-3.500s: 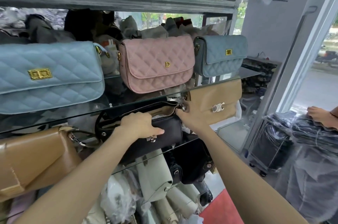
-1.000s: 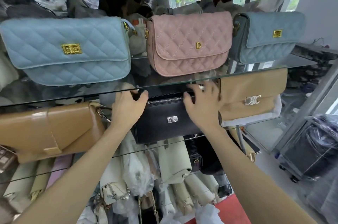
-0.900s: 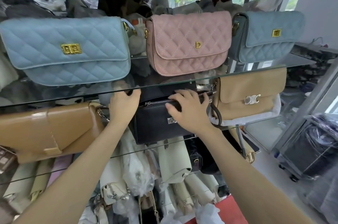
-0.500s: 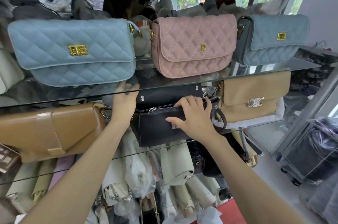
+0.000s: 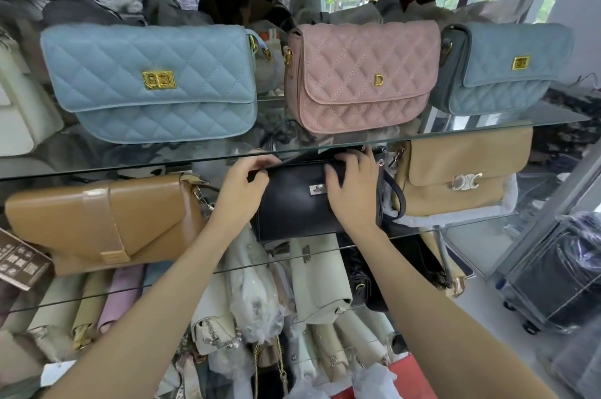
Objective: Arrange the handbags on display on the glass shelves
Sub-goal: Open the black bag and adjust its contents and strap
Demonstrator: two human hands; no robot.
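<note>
Pastel quilted handbags above, plain leather tones below
Light blue bag (image 5: 153,83) and pink bag (image 5: 361,76) in diamond quilting, grey-blue bag (image 5: 507,70) likewise; plain black bag (image 5: 292,203) between tan bag (image 5: 104,223) and beige bag (image 5: 465,171)

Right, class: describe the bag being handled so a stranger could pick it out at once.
Start at the upper glass shelf holding three quilted bags, then drop to the shelf below it. The black handbag stands in the middle there, between two tan bags, with the left hand and right hand on its top. It is the only black, smooth bag in that row.
</note>
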